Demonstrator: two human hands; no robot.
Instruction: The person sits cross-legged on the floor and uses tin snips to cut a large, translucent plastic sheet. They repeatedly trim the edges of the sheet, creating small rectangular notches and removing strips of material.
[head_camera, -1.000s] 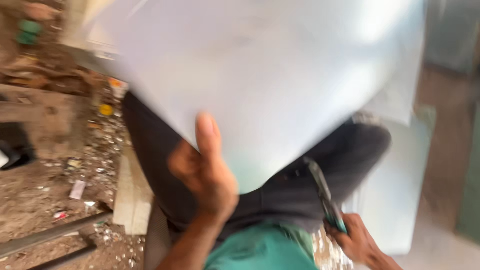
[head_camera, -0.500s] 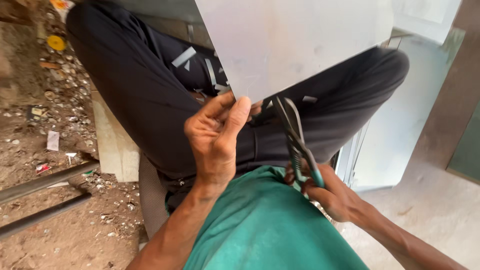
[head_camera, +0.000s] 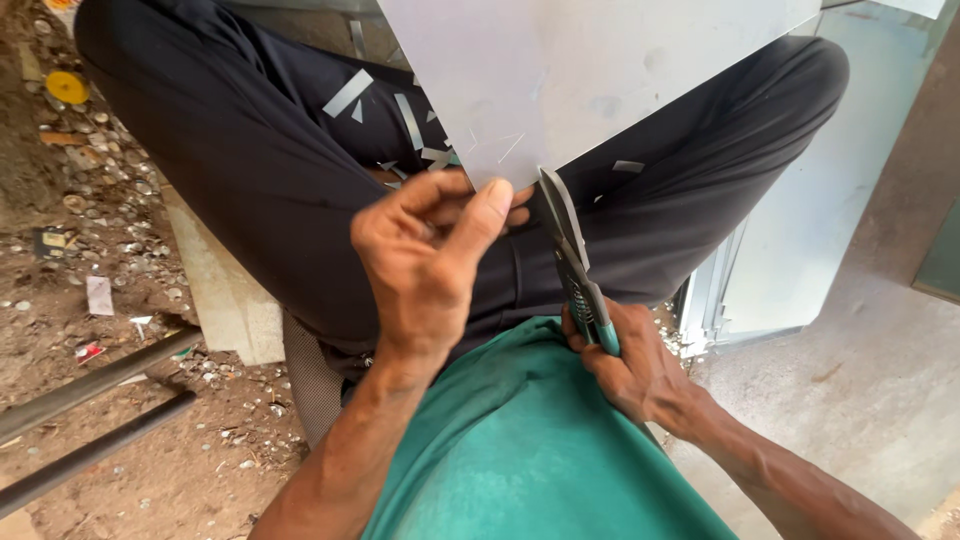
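Left hand (head_camera: 425, 265) at centre, thumb and fingers pinching the lower edge of the pale metal sheet (head_camera: 580, 70) spread from 11 to 1 o'clock over the lap; right hand (head_camera: 630, 365) at 4 o'clock, clenched round the teal-handled tin snips (head_camera: 570, 250), blades touching the sheet's edge; metal slivers (head_camera: 350, 92) scattered on dark trousers (head_camera: 230, 170) at 10 o'clock.

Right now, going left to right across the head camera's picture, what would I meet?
Dark metal bars → pale board → left hand → snips → right hand → leaning metal panel.
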